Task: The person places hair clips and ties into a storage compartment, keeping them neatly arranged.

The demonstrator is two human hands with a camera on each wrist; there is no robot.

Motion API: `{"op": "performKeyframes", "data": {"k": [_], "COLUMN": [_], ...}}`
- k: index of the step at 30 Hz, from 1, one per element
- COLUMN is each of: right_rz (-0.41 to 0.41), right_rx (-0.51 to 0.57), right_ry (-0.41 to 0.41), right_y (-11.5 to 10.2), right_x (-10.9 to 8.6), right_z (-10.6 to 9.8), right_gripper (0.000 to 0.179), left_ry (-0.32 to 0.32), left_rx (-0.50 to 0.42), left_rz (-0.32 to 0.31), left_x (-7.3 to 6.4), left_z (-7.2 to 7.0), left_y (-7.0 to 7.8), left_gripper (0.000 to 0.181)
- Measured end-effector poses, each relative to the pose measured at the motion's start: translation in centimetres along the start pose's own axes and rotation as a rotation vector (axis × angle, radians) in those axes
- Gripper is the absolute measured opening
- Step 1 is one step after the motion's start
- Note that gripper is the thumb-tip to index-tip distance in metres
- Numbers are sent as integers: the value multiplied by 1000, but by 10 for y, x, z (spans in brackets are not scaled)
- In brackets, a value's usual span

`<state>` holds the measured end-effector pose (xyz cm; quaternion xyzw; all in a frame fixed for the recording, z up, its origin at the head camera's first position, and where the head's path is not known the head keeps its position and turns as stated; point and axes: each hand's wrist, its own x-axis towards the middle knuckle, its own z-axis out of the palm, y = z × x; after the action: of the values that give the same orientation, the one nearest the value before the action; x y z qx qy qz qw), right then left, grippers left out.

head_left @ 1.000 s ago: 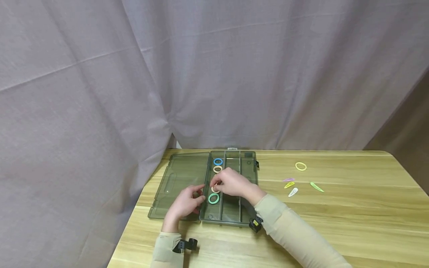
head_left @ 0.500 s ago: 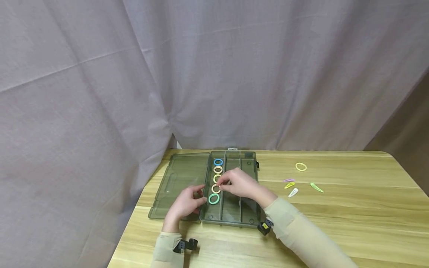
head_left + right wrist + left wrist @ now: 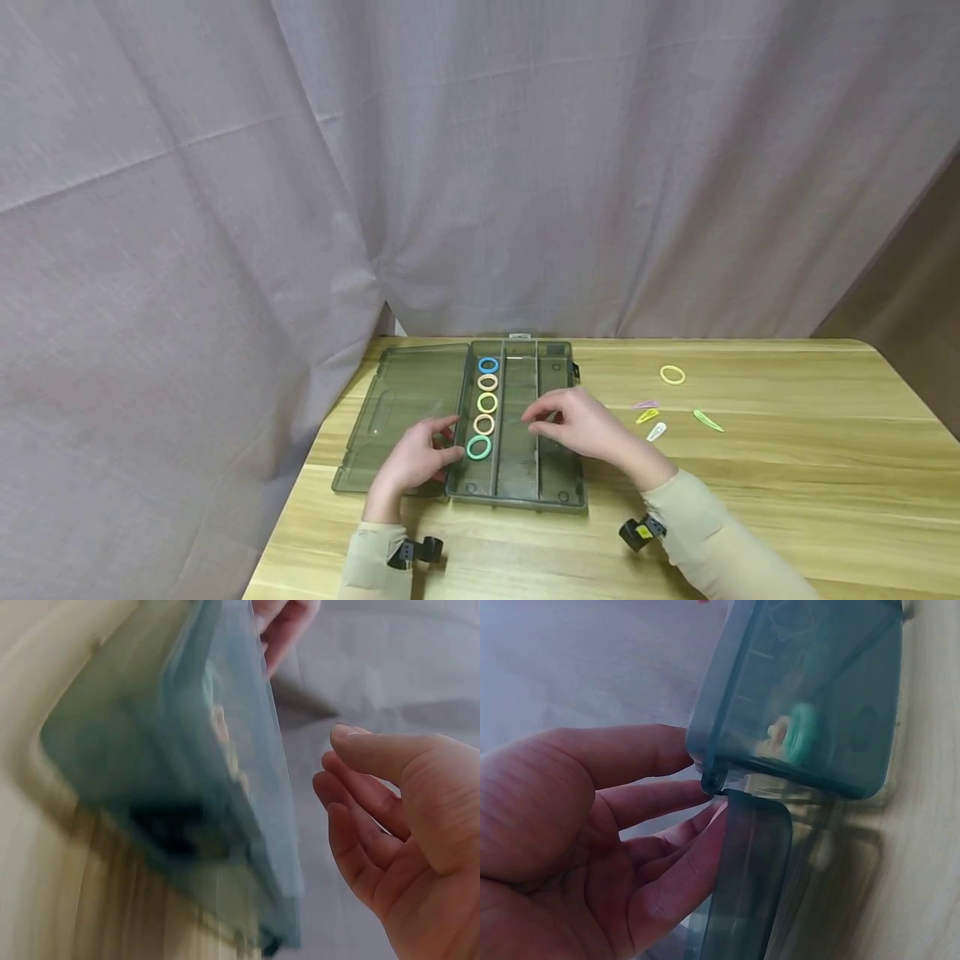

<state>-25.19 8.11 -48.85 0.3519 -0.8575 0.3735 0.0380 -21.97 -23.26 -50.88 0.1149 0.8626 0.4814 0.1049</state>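
An organizer box (image 3: 517, 505) of smoky clear plastic lies with its lid (image 3: 420, 392) folded out to the left. In its left compartment is a row of hair ties: a blue hair tie (image 3: 488, 358), two peach ones, a yellow hair tie (image 3: 487, 412) and a green hair tie (image 3: 478, 458). My left hand (image 3: 415, 454) touches the box's hinge side; in the left wrist view its fingers (image 3: 649, 750) reach the wall and lid edge. Over the middle and right compartments hovers my right hand (image 3: 588, 425), fingers loosely bent, holding nothing.
On the wooden table (image 3: 810, 467), right of the box, lie a yellow hair tie (image 3: 672, 382) and several snap hair clips: purple, yellow, a white clip (image 3: 657, 431) and a green clip (image 3: 708, 420). A grey curtain (image 3: 525, 167) hangs behind the table.
My right hand has let go of the lower peach hair tie and moved right, away from the left compartment, uncovering the row. The left hand has stayed in place.
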Motion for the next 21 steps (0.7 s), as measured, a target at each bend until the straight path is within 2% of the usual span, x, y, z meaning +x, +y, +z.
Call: {"op": "performKeyframes", "data": {"k": [9,15,21], "right_rz": [173,249,339], "right_rx": [26,-32,-80], "right_ry": [99,178,193], "right_y": [32,56,89], "right_x": [-40,-62,-83], "right_z": [-32,-54,-74], "right_gripper": [13,14,17], "left_ry": [0,0,1], "left_rx": [-8,-12,-19], "left_rz": [-5,-3,-6], "left_x": [1,0,1], "left_z": [1,0,1], "left_y": [-2,-1,-1], "left_gripper": [63,63,63]}}
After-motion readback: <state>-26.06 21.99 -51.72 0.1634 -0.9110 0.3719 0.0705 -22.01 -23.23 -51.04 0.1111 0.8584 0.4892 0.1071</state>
